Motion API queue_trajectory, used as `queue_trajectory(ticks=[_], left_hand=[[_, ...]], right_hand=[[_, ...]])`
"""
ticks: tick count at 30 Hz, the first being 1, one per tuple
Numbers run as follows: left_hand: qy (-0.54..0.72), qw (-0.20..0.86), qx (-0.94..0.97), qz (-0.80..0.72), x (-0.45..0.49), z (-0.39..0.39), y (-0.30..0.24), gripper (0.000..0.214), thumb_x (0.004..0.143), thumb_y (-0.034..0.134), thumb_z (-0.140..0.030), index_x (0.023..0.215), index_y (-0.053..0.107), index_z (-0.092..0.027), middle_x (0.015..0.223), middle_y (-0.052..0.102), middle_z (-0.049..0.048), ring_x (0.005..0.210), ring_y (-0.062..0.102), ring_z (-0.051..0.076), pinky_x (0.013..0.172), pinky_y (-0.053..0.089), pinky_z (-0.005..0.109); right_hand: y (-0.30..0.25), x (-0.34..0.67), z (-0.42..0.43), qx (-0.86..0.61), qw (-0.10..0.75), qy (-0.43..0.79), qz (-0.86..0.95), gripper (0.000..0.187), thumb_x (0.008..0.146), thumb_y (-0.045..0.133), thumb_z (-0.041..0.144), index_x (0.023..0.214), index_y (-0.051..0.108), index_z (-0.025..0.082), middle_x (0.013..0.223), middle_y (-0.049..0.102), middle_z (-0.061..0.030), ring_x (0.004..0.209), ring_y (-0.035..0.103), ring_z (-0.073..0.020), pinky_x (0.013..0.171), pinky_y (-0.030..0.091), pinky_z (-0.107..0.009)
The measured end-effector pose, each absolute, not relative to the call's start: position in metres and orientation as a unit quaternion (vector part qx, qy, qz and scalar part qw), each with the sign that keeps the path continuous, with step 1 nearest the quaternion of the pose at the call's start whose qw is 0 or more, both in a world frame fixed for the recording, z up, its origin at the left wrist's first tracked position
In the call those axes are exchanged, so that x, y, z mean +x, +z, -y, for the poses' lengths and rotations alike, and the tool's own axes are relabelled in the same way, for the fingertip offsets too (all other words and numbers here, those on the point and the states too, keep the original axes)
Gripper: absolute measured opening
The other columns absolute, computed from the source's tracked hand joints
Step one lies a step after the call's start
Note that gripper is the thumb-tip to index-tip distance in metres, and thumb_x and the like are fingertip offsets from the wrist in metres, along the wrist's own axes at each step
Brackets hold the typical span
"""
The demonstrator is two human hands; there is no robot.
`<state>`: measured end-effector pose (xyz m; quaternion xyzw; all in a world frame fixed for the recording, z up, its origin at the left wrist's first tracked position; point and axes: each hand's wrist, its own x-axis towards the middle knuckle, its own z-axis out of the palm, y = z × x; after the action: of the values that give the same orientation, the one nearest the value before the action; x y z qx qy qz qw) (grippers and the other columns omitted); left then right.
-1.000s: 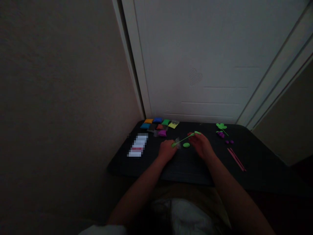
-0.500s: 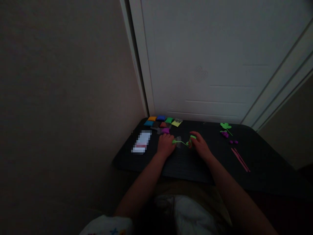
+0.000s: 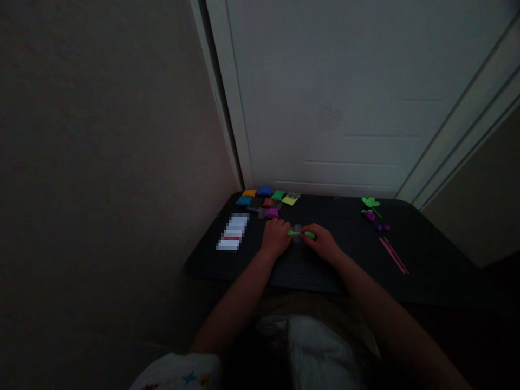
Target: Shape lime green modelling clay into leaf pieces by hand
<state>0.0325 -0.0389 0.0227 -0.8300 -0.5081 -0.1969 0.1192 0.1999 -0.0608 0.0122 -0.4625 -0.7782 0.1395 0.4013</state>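
My left hand point(image 3: 276, 238) curls tight on the clear bag point(image 3: 298, 234), probably anchoring it; at the bag's three o'clock, my right hand point(image 3: 323, 242) closely pinches light-green clay point(image 3: 310, 235).

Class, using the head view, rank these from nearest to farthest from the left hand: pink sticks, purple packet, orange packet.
1. Purple packet: just beyond the left hand.
2. Orange packet: at the back, on the left.
3. Pink sticks: well over on the right.
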Motion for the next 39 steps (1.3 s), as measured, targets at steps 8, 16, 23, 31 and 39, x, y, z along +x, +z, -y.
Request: queue_trajectory(ticks=[8,16,23,31,39], left_hand=[[-0.182,0.109,-0.841,0.497,0.037,0.041,0.02,0.017,0.075,0.041,-0.027,0.076,0.055,-0.018,0.079,0.055,0.0068,0.084,0.043,0.022,0.071,0.029,0.036],[-0.163,0.09,-0.85,0.493,0.039,0.042,0.02,0.019,0.074,0.042,-0.029,0.077,0.056,-0.017,0.081,0.055,0.0077,0.085,0.043,0.022,0.071,0.028,0.035],[-0.156,0.08,-0.848,0.5,0.039,0.043,0.02,0.017,0.072,0.045,-0.028,0.078,0.056,-0.017,0.082,0.055,0.0072,0.086,0.043,0.021,0.073,0.03,0.034],[-0.174,0.039,-0.811,0.558,0.034,0.03,0.014,0.02,0.073,0.044,-0.032,0.077,0.056,-0.017,0.081,0.057,0.0057,0.081,0.048,0.019,0.068,0.033,0.03],[-0.202,-0.005,-0.795,0.571,0.029,0.025,0.011,0.018,0.074,0.043,-0.032,0.075,0.054,-0.017,0.08,0.058,0.0033,0.078,0.049,0.016,0.064,0.033,0.025]], right_hand=[[0.014,0.199,0.064,-0.463,0.388,0.125,0.787,0.02,0.075,0.047,0.026,0.093,0.057,0.024,0.079,0.055,-0.0016,0.074,0.052,-0.0134,0.068,0.041,-0.027],[0.012,0.199,0.063,-0.476,0.356,0.133,0.793,0.022,0.075,0.048,0.032,0.094,0.057,0.025,0.084,0.058,-0.0021,0.077,0.053,-0.0144,0.07,0.039,-0.026],[0.01,0.198,0.064,-0.517,0.306,0.121,0.79,0.018,0.074,0.047,0.033,0.079,0.06,0.022,0.075,0.056,-0.0025,0.069,0.051,-0.0141,0.063,0.037,-0.026],[0.027,0.225,0.053,-0.399,0.642,0.478,0.447,0.01,0.067,0.054,0.031,0.072,0.055,0.023,0.056,0.052,0.0059,0.053,0.048,-0.0087,0.056,0.039,-0.024],[0.033,0.254,0.046,-0.26,0.696,0.649,0.165,0.004,0.066,0.05,0.016,0.067,0.048,0.02,0.068,0.057,0.0016,0.069,0.056,-0.0109,0.063,0.047,-0.028]])
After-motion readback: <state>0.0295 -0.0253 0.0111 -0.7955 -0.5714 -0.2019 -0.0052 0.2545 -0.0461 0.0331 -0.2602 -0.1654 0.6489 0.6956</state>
